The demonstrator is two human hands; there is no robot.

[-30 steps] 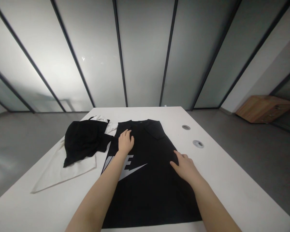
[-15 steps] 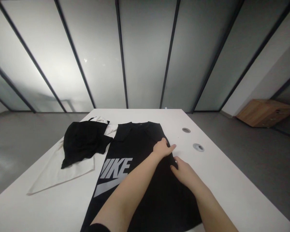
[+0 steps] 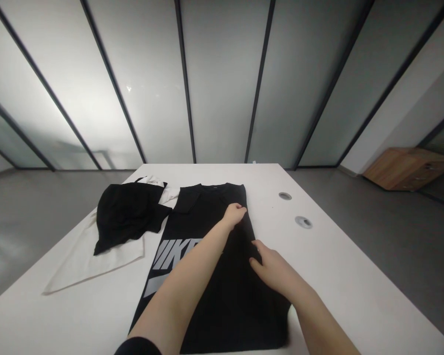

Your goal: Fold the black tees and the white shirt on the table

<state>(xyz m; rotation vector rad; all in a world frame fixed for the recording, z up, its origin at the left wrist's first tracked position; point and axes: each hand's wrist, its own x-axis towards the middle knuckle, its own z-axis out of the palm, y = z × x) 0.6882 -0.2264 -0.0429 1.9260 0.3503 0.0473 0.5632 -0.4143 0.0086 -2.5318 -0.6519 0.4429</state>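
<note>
T-shirt (image 3: 203, 209) on table (image 3: 77, 315); bundled garment (image 3: 126, 217) atop spread garment (image 3: 96, 261), left of T-shirt; 2 cable grommets (image 3: 285, 196) right of T-shirt.

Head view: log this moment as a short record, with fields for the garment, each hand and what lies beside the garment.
Garment: black Nike T-shirt, lying on the white table
Left hand: on the T-shirt, grip unclear
Right hand: fingers at the T-shirt's right edge
Beside it: black cloth bundle on white cloth
</note>
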